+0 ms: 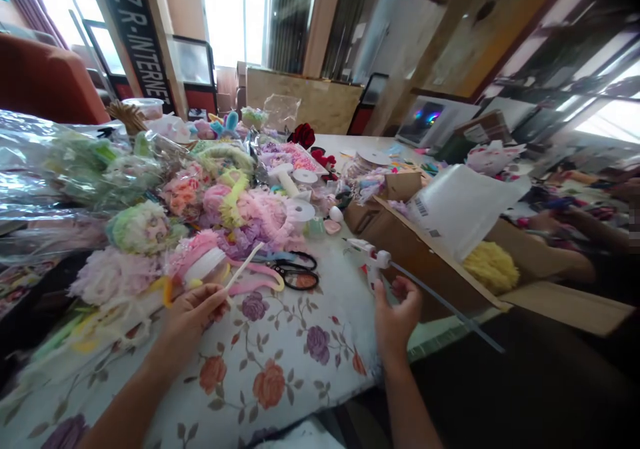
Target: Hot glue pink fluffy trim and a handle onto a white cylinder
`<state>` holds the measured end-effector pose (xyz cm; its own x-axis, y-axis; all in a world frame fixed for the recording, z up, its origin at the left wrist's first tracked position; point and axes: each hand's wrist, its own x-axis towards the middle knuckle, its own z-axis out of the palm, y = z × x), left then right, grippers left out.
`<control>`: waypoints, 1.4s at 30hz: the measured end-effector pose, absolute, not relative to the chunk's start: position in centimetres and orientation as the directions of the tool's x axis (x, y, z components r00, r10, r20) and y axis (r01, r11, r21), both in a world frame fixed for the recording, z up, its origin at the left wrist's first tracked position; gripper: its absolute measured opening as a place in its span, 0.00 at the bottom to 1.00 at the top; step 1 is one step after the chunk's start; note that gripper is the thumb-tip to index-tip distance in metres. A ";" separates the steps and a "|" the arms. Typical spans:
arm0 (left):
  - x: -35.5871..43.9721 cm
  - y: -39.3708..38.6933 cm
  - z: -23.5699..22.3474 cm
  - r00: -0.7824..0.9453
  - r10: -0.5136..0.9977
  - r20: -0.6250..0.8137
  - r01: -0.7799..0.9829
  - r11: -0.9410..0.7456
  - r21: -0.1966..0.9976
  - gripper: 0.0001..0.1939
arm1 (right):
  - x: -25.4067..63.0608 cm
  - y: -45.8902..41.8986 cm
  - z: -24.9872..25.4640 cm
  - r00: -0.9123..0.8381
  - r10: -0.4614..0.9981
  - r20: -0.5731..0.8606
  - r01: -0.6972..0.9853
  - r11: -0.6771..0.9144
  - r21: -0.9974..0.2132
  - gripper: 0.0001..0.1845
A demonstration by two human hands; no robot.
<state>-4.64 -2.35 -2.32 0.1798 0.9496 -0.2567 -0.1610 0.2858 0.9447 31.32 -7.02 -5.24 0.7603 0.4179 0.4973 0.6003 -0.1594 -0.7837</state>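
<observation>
My left hand (203, 306) pinches a thin white strip (245, 267) between thumb and fingers, its free end tilted up to the right. Close to my right hand (399, 312) is a white hot glue gun (369, 252), nozzle towards the left. A long translucent glue stick (450, 308) runs out of its back. My right thumb is beside the gun's handle, with the fingers loosely curled apart from it; whether the thumb touches is unclear. Black-handled scissors (300, 270) lie between my hands. Beside them is a bent pink and yellow fuzzy piece (260, 277).
Plush trims, lace and doll-like heads (143, 228) are heaped at left on the floral tablecloth (270, 382). A cardboard box (425, 256) stands at right with a white plastic bag (463, 206) and yellow fluff (490, 266). Another person's arm (595, 226) shows at far right.
</observation>
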 end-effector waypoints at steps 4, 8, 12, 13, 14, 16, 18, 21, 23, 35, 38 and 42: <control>-4.8 -2.1 -2.9 0.192 0.950 -0.247 -0.164 0.279 0.946 0.15 | 33.9 -4.9 -4.3 0.708 0.684 0.174 0.529 -0.350 -0.773 0.18; -4.7 -2.1 -2.6 0.156 0.959 -0.238 -0.151 0.261 0.953 0.16 | 34.9 -2.9 -3.0 0.657 0.749 0.091 0.510 -0.352 -0.785 0.14; -4.4 -2.2 -1.6 0.093 0.965 -0.247 -0.194 0.261 0.946 0.17 | 32.5 -3.7 -2.8 0.582 0.813 0.028 0.427 -0.277 -0.861 0.15; -4.4 -2.2 -1.4 0.088 0.966 -0.244 -0.211 0.257 0.943 0.17 | 31.1 -4.3 -2.9 0.546 0.838 0.014 0.379 -0.232 -0.896 0.18; -4.3 -2.2 -1.3 0.086 0.967 -0.239 -0.224 0.253 0.941 0.17 | 29.4 -5.1 -2.9 0.482 0.876 -0.016 0.256 -0.159 -0.954 0.20; -4.3 -2.2 -1.2 0.082 0.970 -0.229 -0.249 0.242 0.938 0.16 | 25.6 -6.7 -2.7 0.321 0.944 -0.075 0.030 -0.089 -0.996 0.21; -4.3 -2.2 -1.3 0.081 0.972 -0.220 -0.277 0.234 0.932 0.15 | 21.8 -8.0 -2.4 0.159 0.978 -0.135 -0.083 -0.123 -0.989 0.20; -4.4 -2.1 -1.4 0.079 0.974 -0.212 -0.310 0.226 0.924 0.14 | 17.8 -8.8 -2.1 -0.017 0.982 -0.187 -0.108 -0.188 -0.976 0.19; -4.4 -2.1 -1.3 0.078 0.974 -0.212 -0.317 0.225 0.921 0.14 | 16.4 -8.8 -2.3 -0.079 0.979 -0.187 -0.088 -0.193 -0.977 0.20; -4.5 -2.3 -1.8 0.151 0.967 -0.207 -0.286 0.243 0.927 0.11 | 16.0 -9.2 -2.7 -0.060 0.962 -0.265 0.019 -0.264 -0.964 0.18; -4.6 -2.4 -1.8 0.165 0.966 -0.200 -0.275 0.240 0.931 0.12 | 16.0 -9.2 -2.8 -0.043 0.968 -0.249 0.042 -0.247 -0.968 0.18; -4.6 -2.5 -1.8 0.183 0.968 -0.174 -0.244 0.216 0.945 0.12 | 16.0 -9.3 -2.7 -0.028 0.968 -0.250 0.046 -0.248 -0.968 0.18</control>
